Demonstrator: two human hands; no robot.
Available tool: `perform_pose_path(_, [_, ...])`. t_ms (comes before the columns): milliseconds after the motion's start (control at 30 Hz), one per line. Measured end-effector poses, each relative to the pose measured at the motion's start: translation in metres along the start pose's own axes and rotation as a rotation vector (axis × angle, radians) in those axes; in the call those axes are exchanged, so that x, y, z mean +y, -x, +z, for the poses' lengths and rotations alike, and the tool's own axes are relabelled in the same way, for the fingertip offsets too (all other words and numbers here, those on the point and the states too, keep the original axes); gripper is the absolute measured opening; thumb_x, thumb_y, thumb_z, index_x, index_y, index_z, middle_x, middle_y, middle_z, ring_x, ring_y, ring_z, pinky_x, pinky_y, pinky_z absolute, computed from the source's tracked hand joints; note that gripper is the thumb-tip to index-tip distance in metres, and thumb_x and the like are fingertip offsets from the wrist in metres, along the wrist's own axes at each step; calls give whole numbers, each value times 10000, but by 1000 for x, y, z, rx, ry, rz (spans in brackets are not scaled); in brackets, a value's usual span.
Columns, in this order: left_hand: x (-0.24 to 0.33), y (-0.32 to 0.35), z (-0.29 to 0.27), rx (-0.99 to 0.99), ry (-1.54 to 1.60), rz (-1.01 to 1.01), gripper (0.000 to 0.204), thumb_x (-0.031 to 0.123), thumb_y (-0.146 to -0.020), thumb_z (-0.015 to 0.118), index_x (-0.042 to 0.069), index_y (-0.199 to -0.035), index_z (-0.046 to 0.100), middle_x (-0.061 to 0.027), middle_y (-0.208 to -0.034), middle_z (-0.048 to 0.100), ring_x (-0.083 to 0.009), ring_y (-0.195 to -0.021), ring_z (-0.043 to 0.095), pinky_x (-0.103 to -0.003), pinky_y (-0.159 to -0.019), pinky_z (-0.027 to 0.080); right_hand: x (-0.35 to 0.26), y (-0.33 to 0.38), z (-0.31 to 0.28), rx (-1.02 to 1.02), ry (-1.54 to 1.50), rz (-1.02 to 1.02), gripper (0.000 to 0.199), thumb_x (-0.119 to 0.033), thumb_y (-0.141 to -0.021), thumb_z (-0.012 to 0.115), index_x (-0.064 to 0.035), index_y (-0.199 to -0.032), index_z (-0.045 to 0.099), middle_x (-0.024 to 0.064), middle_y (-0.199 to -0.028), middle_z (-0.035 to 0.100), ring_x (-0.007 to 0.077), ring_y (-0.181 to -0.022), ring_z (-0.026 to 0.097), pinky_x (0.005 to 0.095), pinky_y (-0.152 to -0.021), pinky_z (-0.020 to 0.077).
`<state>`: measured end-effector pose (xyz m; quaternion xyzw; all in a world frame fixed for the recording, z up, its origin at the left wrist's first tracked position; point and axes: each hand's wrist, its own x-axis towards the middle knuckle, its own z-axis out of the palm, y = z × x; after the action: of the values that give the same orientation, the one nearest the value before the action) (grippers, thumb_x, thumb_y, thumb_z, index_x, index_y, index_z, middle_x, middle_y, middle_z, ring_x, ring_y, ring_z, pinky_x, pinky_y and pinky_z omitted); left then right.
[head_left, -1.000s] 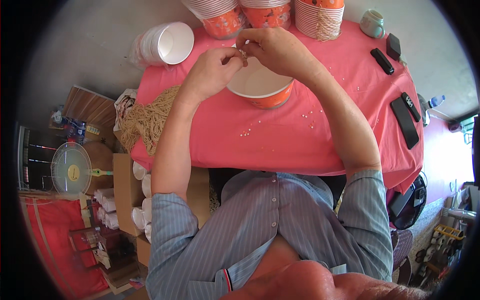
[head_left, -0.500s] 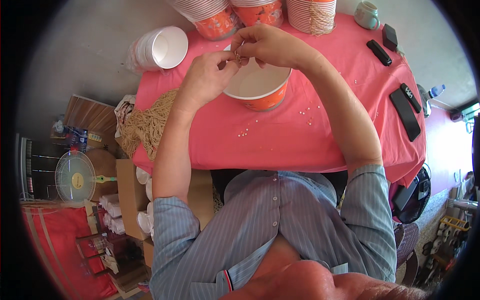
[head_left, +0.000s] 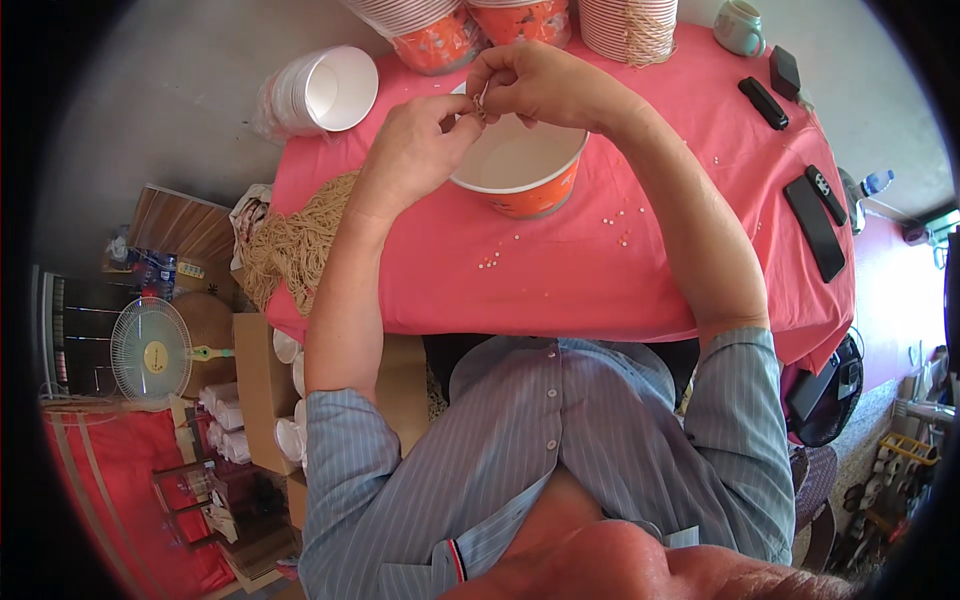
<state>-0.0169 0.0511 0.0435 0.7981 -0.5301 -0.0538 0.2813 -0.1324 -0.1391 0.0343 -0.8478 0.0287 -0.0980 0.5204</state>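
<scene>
two hands | left hand (head_left: 415,150), right hand (head_left: 535,85) pinching small item (head_left: 481,103) | above paper bowl (head_left: 520,175)

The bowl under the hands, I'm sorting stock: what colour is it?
The bowl is orange outside with a white inside, seen in the head view.

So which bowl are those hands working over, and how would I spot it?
Start at the pink tablecloth. Near its far middle stands the orange paper bowl, white inside, directly under the left hand and right hand. Unlike the stacked bowls behind, it stands alone and upright.
</scene>
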Motion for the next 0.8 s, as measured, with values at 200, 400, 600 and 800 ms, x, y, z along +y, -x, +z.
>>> perform_pose_path(200, [-2, 0, -1, -14, 44, 11, 293, 218, -1039, 656, -12, -1166, 785, -68, -833, 724, -98, -745, 600, -307, -688, 480, 2, -1, 0, 5, 6, 2, 237, -163, -970, 688, -40, -1169, 719, 23, -921, 780, 81, -813, 663, 278, -690, 518])
perform_pose_path(400, [-14, -1, -2, -29, 190, 57, 273, 222, -1029, 672, -7, -1133, 778, -119, -800, 729, -139, -704, 621, -353, -666, 504, 7, -5, 1, 36, 29, 6, 267, -159, -956, 699, -38, -1193, 715, 27, -921, 785, 83, -805, 667, 273, -684, 532])
perform_pose_path(600, [-12, -2, 3, 3, 226, -18, 277, 239, -1061, 692, -11, -1137, 785, -117, -832, 776, -110, -733, 662, -330, -677, 524, 6, -4, -1, 39, 70, 8, 288, -153, -947, 697, -31, -1208, 717, 32, -915, 787, 89, -797, 677, 277, -672, 534])
perform_pose_path(800, [-19, -4, 6, 15, 302, -10, 273, 255, -1069, 726, 12, -1164, 804, -99, -867, 815, -80, -774, 700, -301, -691, 541, 8, -5, 1, 53, 79, -17, 272, -143, -943, 669, -33, -1185, 727, 34, -894, 782, 99, -783, 678, 284, -670, 536])
